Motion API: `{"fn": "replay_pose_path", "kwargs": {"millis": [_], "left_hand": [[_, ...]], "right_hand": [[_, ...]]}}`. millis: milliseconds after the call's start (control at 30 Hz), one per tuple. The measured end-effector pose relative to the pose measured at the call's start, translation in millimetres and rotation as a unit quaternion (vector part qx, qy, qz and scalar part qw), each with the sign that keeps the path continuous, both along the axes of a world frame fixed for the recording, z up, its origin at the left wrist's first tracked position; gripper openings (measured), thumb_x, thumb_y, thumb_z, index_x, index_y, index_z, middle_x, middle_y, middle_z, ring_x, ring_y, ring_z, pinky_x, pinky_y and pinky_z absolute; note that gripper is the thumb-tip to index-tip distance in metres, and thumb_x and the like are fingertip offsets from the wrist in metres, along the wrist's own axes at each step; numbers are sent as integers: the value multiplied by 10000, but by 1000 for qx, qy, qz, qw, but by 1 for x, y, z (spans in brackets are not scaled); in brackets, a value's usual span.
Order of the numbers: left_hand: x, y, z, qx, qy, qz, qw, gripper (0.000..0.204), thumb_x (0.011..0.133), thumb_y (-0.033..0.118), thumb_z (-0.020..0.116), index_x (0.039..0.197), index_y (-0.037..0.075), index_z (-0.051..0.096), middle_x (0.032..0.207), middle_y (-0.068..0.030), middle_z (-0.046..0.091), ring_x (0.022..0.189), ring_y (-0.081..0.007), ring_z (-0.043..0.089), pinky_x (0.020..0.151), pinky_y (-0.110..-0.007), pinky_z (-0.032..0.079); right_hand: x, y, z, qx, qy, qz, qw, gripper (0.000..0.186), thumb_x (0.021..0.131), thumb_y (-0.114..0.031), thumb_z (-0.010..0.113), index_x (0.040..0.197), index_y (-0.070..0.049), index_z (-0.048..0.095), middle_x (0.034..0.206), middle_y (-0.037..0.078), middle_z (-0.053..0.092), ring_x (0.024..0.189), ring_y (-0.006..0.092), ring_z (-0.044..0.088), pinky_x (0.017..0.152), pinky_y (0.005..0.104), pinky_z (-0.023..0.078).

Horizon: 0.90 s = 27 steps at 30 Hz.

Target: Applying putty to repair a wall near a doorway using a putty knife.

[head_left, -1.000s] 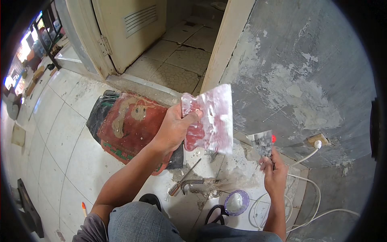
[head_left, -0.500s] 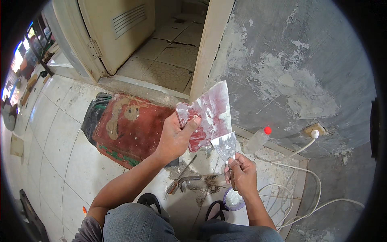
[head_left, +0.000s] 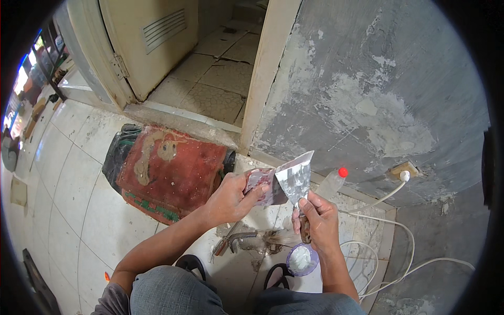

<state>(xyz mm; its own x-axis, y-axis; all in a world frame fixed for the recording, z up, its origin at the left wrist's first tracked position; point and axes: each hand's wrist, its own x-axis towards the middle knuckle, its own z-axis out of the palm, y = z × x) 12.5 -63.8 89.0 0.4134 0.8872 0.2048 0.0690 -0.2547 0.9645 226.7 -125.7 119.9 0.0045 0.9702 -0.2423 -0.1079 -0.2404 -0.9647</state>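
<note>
My left hand [head_left: 233,199] grips a reddish, putty-smeared flat spreader [head_left: 260,181], tilted so its broad face is largely hidden. My right hand [head_left: 317,220] is closed on the handle of a metal putty knife [head_left: 294,178], whose smeared blade is held against the right edge of the spreader. Below my hands are a purple-rimmed tub [head_left: 302,260] of white paste, a hammer [head_left: 244,241] and a long tool with a wooden handle [head_left: 220,245], partly hidden. A clear bottle with a red cap [head_left: 333,183] stands behind my right hand.
A folded red mat [head_left: 168,184] with dark cloth lies before an open door [head_left: 157,63] and its threshold. A patched grey wall [head_left: 394,105] rises at the right, with a socket and plug [head_left: 404,173] and white cable [head_left: 404,231]. A railing [head_left: 47,68] is at far left.
The putty knife has moved left onto the spreader. The spreader has been lowered and tilted from showing its broad face to nearly edge-on. The bottle now shows more fully.
</note>
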Motion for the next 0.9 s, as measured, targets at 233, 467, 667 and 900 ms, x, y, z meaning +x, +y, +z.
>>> {"fn": "replay_pose_path", "kwargs": {"millis": [233, 467, 667, 900], "left_hand": [[-18, 12, -49, -22, 30, -14, 999, 244, 957, 153, 557, 1100, -41, 592, 794, -145, 650, 723, -125, 573, 710, -331, 488], [-27, 23, -47, -139, -105, 58, 983, 171, 951, 131, 584, 1032, -19, 602, 872, -1, 630, 760, -92, 553, 725, -295, 483], [-29, 25, -50, -131, -111, 52, 984, 177, 950, 152, 594, 995, -19, 590, 838, -5, 611, 768, -74, 522, 720, -281, 467], [-31, 28, -51, -113, -118, 52, 985, 183, 943, 155, 597, 989, -21, 584, 817, -16, 601, 763, -89, 499, 726, -297, 456]], "right_hand": [[9, 26, 29, 69, 19, -45, 996, 202, 985, -126, 531, 1053, 27, 643, 763, 67, 635, 565, 111, 560, 515, 247, 451], [12, 86, 61, 286, -322, 10, 902, 401, 937, -40, 555, 1332, -102, 589, 843, 47, 573, 694, 125, 531, 620, 255, 445], [4, 139, 76, 545, -614, -39, 570, 618, 754, 102, 573, 1309, -169, 615, 939, 107, 558, 832, 250, 548, 713, 351, 456], [6, 152, 92, 555, -717, -58, 419, 700, 682, 114, 573, 1310, -191, 609, 993, 88, 574, 890, 258, 545, 761, 386, 443]]}}
